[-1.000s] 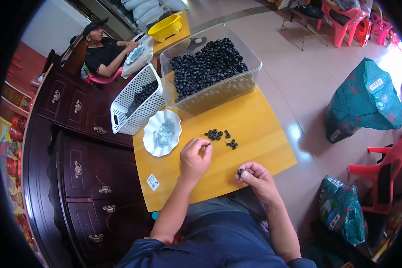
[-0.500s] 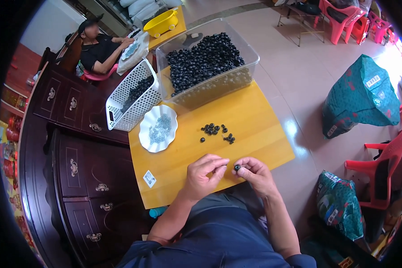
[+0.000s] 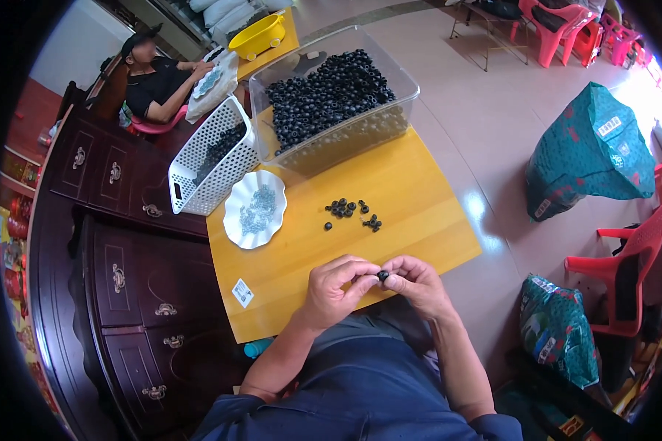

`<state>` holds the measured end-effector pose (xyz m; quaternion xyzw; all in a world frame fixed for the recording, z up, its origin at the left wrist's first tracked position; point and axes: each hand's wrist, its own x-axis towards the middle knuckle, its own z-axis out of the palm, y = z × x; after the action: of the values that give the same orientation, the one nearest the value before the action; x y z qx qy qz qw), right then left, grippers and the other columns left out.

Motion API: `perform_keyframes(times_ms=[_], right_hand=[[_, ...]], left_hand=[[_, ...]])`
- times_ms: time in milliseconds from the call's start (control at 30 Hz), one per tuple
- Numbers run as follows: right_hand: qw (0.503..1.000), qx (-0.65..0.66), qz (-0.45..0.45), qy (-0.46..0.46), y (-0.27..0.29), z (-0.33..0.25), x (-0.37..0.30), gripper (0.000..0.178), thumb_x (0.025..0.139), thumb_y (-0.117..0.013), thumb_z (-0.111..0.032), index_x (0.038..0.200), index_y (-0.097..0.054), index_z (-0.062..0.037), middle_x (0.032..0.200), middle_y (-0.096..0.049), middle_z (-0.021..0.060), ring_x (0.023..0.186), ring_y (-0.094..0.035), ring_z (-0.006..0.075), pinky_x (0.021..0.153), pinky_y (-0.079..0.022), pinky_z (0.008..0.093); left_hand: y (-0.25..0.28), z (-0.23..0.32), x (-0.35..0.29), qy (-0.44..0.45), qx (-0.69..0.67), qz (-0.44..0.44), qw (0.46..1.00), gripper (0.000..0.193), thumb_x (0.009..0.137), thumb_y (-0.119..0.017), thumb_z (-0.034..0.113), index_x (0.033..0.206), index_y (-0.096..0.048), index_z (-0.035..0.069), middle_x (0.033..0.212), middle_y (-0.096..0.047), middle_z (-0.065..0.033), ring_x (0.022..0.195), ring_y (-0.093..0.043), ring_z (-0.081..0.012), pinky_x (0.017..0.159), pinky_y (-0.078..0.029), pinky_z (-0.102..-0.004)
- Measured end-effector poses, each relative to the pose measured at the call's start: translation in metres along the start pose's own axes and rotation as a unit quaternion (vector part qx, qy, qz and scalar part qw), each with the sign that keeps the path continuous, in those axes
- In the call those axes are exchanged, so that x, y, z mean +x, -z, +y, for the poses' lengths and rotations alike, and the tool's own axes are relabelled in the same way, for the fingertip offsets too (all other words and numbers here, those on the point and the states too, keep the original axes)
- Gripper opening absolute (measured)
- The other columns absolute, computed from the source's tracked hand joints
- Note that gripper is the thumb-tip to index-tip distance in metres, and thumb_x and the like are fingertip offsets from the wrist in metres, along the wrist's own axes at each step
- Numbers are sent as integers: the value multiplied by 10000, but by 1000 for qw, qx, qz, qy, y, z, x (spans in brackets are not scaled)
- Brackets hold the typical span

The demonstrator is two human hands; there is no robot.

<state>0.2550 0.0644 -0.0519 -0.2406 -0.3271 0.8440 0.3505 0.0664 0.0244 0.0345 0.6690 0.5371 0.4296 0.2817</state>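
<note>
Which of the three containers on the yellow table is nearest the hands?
The white scalloped plate of small grey bits, left of the loose black pieces. The white perforated basket and clear tub sit farther back.

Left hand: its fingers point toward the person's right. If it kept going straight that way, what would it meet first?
The small black ring pinched at its fingertips, then the right hand directly beyond; the left hand already seems to touch both.

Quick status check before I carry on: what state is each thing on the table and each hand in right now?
Left hand: fingers pinching the small black ring.
Right hand: pinching the same ring.
Small black ring: held between both hands, above the table edge.
Clear bin: open, heaped with black rings.
White basket: tilted, partly filled.
White plate: holds small grey parts.
Loose rings: scattered on yellow table.
</note>
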Motion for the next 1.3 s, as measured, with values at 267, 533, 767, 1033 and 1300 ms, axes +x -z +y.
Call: perform_keyframes(times_ms=[267,533,767,1033,1300], right_hand=[[1000,-6,4,1,0,-3,-1,196,957,-757,-142,1093,-696,-14,985,-730,50,897,-683,128,863,-553,282],[1000,-1,-23,17,3,-3,0,211,976,-741,-185,1075,-711,0,943,-730,60,874,-672,134,841,-549,292],[999,-5,-30,15,3,-2,0,218,989,-729,-203,1081,-711,-7,940,-732,54,871,-677,133,837,-551,294],[999,-12,-29,3,2,-2,0,217,996,-720,-213,1082,-708,-14,941,-729,45,871,-676,122,828,-547,274],[999,-3,-39,-5,1,-4,-1,234,997,-721,-234,1075,-709,-14,937,-726,42,870,-673,114,825,-542,264]], left_hand=[[1,1,3,-8,1,-18,1000,111,853,-785,-14,946,-726,2,869,-717,-102,752,-688,-208,678,-534,-292],[2,2,5,-19,-3,-31,999,108,852,-786,-12,941,-728,4,860,-717,-98,750,-690,-209,676,-533,-292],[2,0,4,-20,-5,-37,999,126,840,-792,-21,949,-740,14,864,-722,-95,751,-696,-205,677,-538,-287],[3,0,6,-83,64,-36,994,147,822,-807,-24,946,-738,11,848,-729,-99,728,-697,-206,659,-544,-296],[5,-2,3,-22,0,-39,999,153,808,-820,-25,938,-747,5,839,-729,-103,720,-695,-197,653,-542,-284]])
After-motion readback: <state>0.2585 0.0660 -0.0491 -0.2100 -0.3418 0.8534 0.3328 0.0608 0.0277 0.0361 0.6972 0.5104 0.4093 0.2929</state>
